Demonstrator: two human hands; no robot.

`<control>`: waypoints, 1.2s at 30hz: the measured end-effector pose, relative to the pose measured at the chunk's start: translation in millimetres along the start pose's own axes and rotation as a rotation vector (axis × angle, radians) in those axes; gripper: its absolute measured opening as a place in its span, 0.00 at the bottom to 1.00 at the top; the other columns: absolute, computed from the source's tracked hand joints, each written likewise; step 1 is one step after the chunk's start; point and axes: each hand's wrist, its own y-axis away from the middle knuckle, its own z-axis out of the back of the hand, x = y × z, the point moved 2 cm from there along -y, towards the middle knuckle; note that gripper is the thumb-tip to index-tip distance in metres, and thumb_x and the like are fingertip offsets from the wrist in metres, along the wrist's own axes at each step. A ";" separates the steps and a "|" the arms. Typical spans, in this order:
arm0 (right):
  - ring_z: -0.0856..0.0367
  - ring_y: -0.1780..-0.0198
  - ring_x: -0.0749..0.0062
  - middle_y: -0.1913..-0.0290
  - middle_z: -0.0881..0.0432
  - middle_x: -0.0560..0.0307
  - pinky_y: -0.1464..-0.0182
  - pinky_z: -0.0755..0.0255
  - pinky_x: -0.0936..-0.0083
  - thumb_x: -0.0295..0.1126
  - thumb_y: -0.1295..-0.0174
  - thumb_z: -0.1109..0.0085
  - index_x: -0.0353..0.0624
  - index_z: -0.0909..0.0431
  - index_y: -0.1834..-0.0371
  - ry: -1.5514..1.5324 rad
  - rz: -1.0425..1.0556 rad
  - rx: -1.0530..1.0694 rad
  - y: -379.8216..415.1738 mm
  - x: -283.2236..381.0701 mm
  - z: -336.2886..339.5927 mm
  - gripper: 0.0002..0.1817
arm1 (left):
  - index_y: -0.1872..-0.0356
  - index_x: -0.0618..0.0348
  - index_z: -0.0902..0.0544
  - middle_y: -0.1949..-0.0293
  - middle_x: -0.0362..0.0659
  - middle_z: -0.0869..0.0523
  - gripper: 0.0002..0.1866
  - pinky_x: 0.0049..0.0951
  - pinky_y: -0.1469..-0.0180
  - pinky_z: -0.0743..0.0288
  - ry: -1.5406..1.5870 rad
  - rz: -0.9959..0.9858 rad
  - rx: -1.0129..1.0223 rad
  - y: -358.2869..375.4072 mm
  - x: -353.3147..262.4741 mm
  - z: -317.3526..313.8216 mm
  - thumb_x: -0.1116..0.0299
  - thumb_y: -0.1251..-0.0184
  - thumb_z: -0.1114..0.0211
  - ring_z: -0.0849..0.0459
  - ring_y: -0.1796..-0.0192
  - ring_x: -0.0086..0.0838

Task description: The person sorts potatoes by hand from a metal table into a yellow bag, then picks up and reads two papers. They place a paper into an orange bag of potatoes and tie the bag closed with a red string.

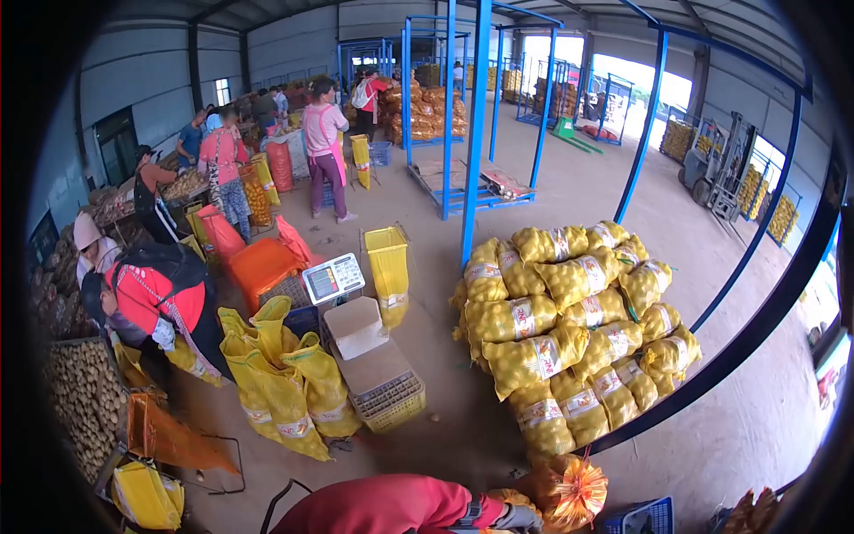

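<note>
At the bottom edge, a red sleeve (382, 503) reaches to the right and ends in a grey-gloved hand (522, 514), which I take for my left hand. It is against an orange mesh bag of potatoes (556, 476), whose gathered orange top (580, 495) stands out to the right. The frame edge cuts off the fingers, so their grip is hidden. My right hand is out of view. Just beyond the bag, yellow mesh sacks (543, 356) full of potatoes are stacked inside a blue metal frame (476, 133).
Upright yellow sacks (276, 383) stand beside a crate (391, 400) and a scale (334, 279). At left, a co-worker in red (169, 289) bends over a sack near heaped potatoes (84, 392). Several people work farther back. A blue crate (645, 516) is bottom right; a forklift (716, 169) stands behind.
</note>
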 end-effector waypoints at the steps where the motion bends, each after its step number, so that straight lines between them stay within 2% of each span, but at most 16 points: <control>1: 0.12 0.44 0.55 0.45 0.12 0.38 0.42 0.21 0.62 0.40 0.26 0.41 0.43 0.18 0.34 -0.033 -0.026 -0.088 6.4 -18.8 4.6 0.22 | 0.56 0.54 0.13 0.62 0.44 0.11 0.12 0.40 0.55 0.19 0.019 0.004 0.012 -6.2 12.2 -4.7 0.61 0.24 0.43 0.12 0.62 0.34; 5: 0.13 0.42 0.57 0.40 0.13 0.40 0.42 0.21 0.66 0.39 0.28 0.38 0.49 0.23 0.27 -0.057 -0.286 -0.214 14.3 -75.0 19.3 0.26 | 0.56 0.54 0.13 0.61 0.45 0.11 0.13 0.40 0.54 0.19 0.169 -0.046 0.082 -45.0 97.7 -45.2 0.60 0.24 0.43 0.12 0.61 0.35; 6: 0.12 0.43 0.56 0.38 0.14 0.40 0.42 0.21 0.65 0.39 0.30 0.36 0.51 0.25 0.25 -0.037 -0.385 -0.177 11.9 -88.0 16.3 0.29 | 0.54 0.54 0.13 0.59 0.46 0.11 0.13 0.41 0.52 0.19 -0.108 -0.012 0.146 -15.7 78.8 -58.3 0.60 0.23 0.43 0.12 0.58 0.36; 9: 0.13 0.42 0.50 0.38 0.15 0.42 0.42 0.18 0.62 0.36 0.36 0.33 0.43 0.21 0.35 0.158 0.180 -0.240 -36.1 -146.4 -39.4 0.26 | 0.51 0.55 0.14 0.55 0.49 0.11 0.14 0.43 0.46 0.20 -0.912 -0.006 0.304 51.1 35.9 -85.4 0.59 0.23 0.43 0.12 0.51 0.40; 11: 0.16 0.41 0.43 0.37 0.16 0.41 0.40 0.20 0.56 0.30 0.32 0.41 0.43 0.19 0.36 0.062 0.263 -0.092 -24.7 -168.4 -58.3 0.21 | 0.53 0.54 0.15 0.60 0.48 0.11 0.13 0.42 0.50 0.19 -0.841 -0.152 0.315 41.8 13.2 -66.5 0.58 0.24 0.40 0.13 0.58 0.46; 13: 0.14 0.50 0.39 0.44 0.13 0.42 0.51 0.18 0.53 0.28 0.34 0.43 0.49 0.17 0.40 0.071 0.323 -0.011 -29.2 -168.4 -70.5 0.19 | 0.52 0.58 0.13 0.61 0.43 0.10 0.13 0.33 0.51 0.18 -0.691 -0.020 0.231 20.5 -14.8 -39.7 0.60 0.22 0.37 0.14 0.58 0.29; 15: 0.14 0.48 0.39 0.44 0.14 0.41 0.49 0.17 0.56 0.29 0.34 0.40 0.46 0.17 0.41 -0.074 0.302 -0.050 -28.6 -169.4 -61.1 0.18 | 0.48 0.60 0.12 0.57 0.39 0.08 0.13 0.25 0.53 0.19 -0.382 0.241 0.126 6.2 -32.0 -28.8 0.63 0.22 0.34 0.14 0.58 0.19; 21: 0.16 0.42 0.41 0.38 0.17 0.47 0.43 0.21 0.54 0.40 0.27 0.41 0.51 0.21 0.35 -0.060 0.064 0.261 -37.4 -165.1 -49.4 0.20 | 0.56 0.66 0.14 0.66 0.42 0.10 0.16 0.25 0.56 0.18 -0.270 0.187 -0.033 -26.3 -17.5 -22.1 0.60 0.21 0.35 0.12 0.63 0.23; 22: 0.11 0.56 0.52 0.53 0.12 0.52 0.52 0.19 0.62 0.39 0.26 0.42 0.48 0.18 0.39 -0.114 0.193 0.130 -41.7 -173.6 -62.9 0.17 | 0.57 0.66 0.14 0.67 0.42 0.10 0.16 0.25 0.57 0.18 -0.276 0.168 -0.034 -31.3 -13.9 -21.1 0.59 0.21 0.36 0.12 0.64 0.23; 25: 0.19 0.71 0.75 0.70 0.18 0.63 0.64 0.24 0.75 0.38 0.23 0.45 0.42 0.15 0.45 -0.904 -0.325 0.130 -46.8 -191.9 -79.8 0.15 | 0.58 0.67 0.15 0.69 0.41 0.11 0.18 0.27 0.60 0.17 -0.170 0.119 -0.178 -48.4 -6.7 0.4 0.58 0.20 0.37 0.12 0.66 0.25; 26: 0.32 0.75 0.89 0.77 0.27 0.72 0.69 0.32 0.84 0.36 0.20 0.48 0.38 0.13 0.49 -0.985 -0.396 -0.016 -44.8 -185.1 -75.9 0.16 | 0.58 0.66 0.15 0.70 0.41 0.12 0.18 0.28 0.61 0.17 -0.049 0.114 -0.325 -51.3 -3.3 13.8 0.57 0.20 0.38 0.12 0.66 0.26; 28: 0.30 0.75 0.87 0.76 0.26 0.70 0.70 0.32 0.84 0.35 0.19 0.51 0.35 0.15 0.47 -1.066 -0.408 -0.118 -42.7 -189.3 -76.1 0.17 | 0.58 0.64 0.15 0.71 0.45 0.12 0.18 0.37 0.60 0.16 0.004 0.137 -0.493 -51.5 4.7 42.8 0.55 0.20 0.39 0.11 0.67 0.32; 31: 0.25 0.71 0.84 0.70 0.22 0.69 0.66 0.27 0.81 0.36 0.20 0.48 0.38 0.15 0.45 -0.923 -0.305 -0.226 -52.4 -188.8 -99.0 0.15 | 0.61 0.52 0.13 0.66 0.48 0.11 0.08 0.43 0.61 0.16 -0.852 -0.145 -0.170 -7.7 -33.8 -31.3 0.61 0.25 0.36 0.10 0.64 0.40; 32: 0.23 0.69 0.83 0.68 0.21 0.69 0.64 0.25 0.79 0.36 0.21 0.46 0.41 0.14 0.46 -0.845 -0.254 -0.255 -58.4 -187.8 -108.1 0.14 | 0.66 0.51 0.13 0.72 0.46 0.11 0.04 0.41 0.65 0.17 -1.304 -0.864 0.189 2.1 -17.4 -63.6 0.65 0.36 0.33 0.10 0.67 0.39; 33: 0.15 0.61 0.71 0.58 0.16 0.64 0.57 0.20 0.69 0.33 0.26 0.41 0.51 0.18 0.37 -0.673 -0.267 -0.098 -63.2 -173.0 -98.8 0.16 | 0.71 0.51 0.14 0.75 0.45 0.12 0.06 0.43 0.69 0.19 -1.641 -0.415 0.476 16.5 7.7 -88.1 0.64 0.48 0.32 0.11 0.71 0.37; 36: 0.14 0.50 0.45 0.49 0.16 0.48 0.47 0.20 0.55 0.30 0.32 0.40 0.67 0.29 0.26 0.054 0.034 0.115 -76.6 -183.2 -111.8 0.30 | 0.75 0.49 0.14 0.79 0.39 0.15 0.06 0.42 0.70 0.20 -1.669 -0.756 0.614 2.6 8.9 -68.2 0.61 0.47 0.32 0.12 0.73 0.35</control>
